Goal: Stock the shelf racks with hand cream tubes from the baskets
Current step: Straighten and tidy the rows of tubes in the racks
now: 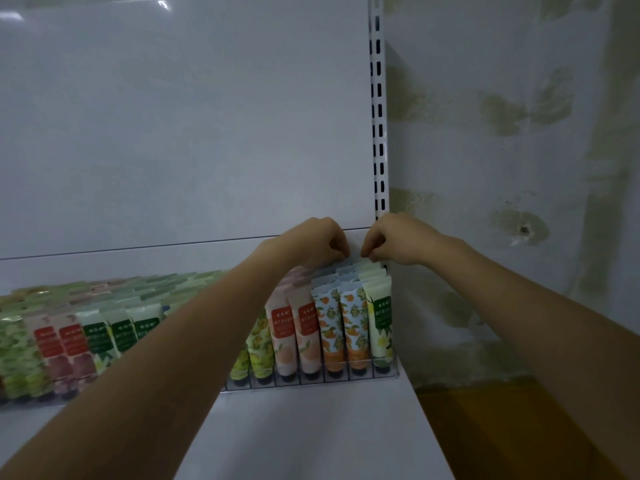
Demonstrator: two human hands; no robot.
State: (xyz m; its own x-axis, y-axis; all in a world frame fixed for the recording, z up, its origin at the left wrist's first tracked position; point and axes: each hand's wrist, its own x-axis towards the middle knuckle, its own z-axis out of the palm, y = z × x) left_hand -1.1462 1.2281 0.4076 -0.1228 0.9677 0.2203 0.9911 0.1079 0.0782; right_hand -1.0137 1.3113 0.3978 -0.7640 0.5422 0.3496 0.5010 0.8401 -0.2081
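Observation:
A clear divided rack [346,378] on the white shelf holds rows of upright hand cream tubes: orange-print tubes [333,330], peach tubes [285,336], green-label tubes [121,332] and others. Both my hands reach to the back right corner of the rack. My left hand [313,242] has its fingers curled down onto the top of a rear tube [356,263]. My right hand [394,239] pinches the same spot from the right. The tube itself is mostly hidden behind the rows and my fingers.
The white shelf board [311,427] runs in front of the rack. A slotted white upright [378,109] marks the shelf's right end, with a stained wall [502,168] beyond. An orange-brown surface [485,427] lies at the lower right. No basket is in view.

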